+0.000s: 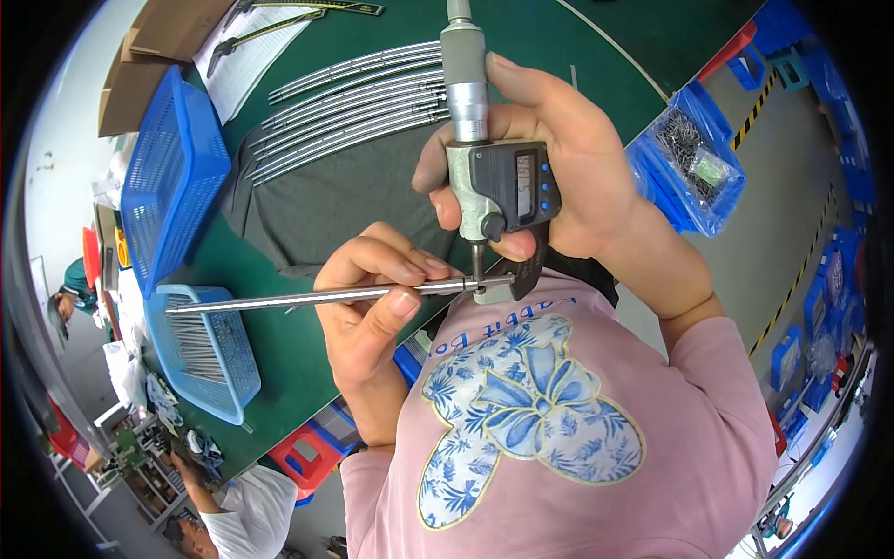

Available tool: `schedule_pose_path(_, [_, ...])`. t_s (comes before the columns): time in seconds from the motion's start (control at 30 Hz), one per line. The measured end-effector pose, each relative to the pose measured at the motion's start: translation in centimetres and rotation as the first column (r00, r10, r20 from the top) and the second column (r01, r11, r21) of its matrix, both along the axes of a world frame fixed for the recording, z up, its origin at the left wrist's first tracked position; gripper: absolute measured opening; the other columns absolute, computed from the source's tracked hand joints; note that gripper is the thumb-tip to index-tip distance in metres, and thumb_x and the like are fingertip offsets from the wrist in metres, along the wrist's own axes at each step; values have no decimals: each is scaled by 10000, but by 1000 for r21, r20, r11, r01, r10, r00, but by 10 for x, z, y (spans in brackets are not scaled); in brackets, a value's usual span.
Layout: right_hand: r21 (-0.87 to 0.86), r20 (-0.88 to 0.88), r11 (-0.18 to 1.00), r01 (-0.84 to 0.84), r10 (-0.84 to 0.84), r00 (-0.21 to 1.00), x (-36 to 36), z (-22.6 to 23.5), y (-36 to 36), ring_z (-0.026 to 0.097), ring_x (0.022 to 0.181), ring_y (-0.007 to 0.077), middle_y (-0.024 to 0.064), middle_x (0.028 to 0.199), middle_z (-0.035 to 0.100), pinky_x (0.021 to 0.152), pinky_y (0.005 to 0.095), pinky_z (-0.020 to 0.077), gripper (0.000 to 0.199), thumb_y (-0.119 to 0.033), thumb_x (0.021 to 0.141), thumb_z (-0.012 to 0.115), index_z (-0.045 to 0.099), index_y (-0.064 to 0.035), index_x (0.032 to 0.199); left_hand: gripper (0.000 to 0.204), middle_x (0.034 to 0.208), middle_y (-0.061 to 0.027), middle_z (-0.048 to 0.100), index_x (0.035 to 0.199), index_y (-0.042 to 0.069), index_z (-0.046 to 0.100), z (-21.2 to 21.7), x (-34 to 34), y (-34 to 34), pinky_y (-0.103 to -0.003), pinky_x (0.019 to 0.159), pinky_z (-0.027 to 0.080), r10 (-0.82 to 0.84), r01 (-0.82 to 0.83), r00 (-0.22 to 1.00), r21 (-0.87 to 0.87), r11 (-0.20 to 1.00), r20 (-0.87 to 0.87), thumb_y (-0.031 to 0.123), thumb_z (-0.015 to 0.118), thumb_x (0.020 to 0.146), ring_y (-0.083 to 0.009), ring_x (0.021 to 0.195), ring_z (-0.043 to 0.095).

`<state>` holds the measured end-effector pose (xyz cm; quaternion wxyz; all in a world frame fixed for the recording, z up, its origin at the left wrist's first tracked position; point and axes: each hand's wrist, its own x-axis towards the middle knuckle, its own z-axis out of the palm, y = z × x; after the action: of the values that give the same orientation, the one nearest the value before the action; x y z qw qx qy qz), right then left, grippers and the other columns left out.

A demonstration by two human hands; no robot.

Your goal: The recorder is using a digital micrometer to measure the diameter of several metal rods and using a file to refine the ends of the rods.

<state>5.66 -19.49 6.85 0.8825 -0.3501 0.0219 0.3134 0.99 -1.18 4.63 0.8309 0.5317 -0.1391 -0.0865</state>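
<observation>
My left hand [358,312] pinches a slim metal rod [270,302] between thumb and fingers near its right end. The rod lies nearly level and stretches left over a light-blue basket. My right hand [596,158] is wrapped round a digital micrometer [481,186] with a small display, held upright with its thimble at the top. The right thumb and a finger are beside the thimble. At the bottom, the rod's right end sits between the micrometer's measuring faces; whether both faces touch it I cannot tell. Several similar rods [349,112] lie side by side beyond my hands.
A dark cloth [363,200] lies under the rods on the green table [521,47]. Left stand a blue basket [177,177] and the light-blue basket [247,382] holding rods. Calipers [270,37] rest on paper at the back. A blue bin [652,186] of small parts stands right. Another person [251,512] is lower left.
</observation>
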Motion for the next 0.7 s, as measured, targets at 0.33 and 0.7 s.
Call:
schedule_pose_path(0.33, [-41, 63, 999, 24, -22, 998, 0, -2, 2, 479, 357, 145, 170, 628, 572, 298, 204, 379, 671, -555, 829, 325, 576, 66, 800, 164, 761, -145, 509, 792, -41, 526, 0, -1, -1, -346, 704, 504, -6, 6, 1000, -4, 1000, -13, 81, 617, 732, -233, 746, 584])
schedule_pose_path(0.7, [-4, 60, 1000, 19, -18, 998, -1, -1, 0, 482, 349, 135, 170, 645, 573, 289, 204, 380, 654, -518, 861, 295, 563, 79, 841, 177, 759, -142, 505, 791, -41, 525, 2, 0, 0, -346, 703, 502, -4, 4, 1000, 4, 1000, -9, 96, 616, 726, -229, 737, 579])
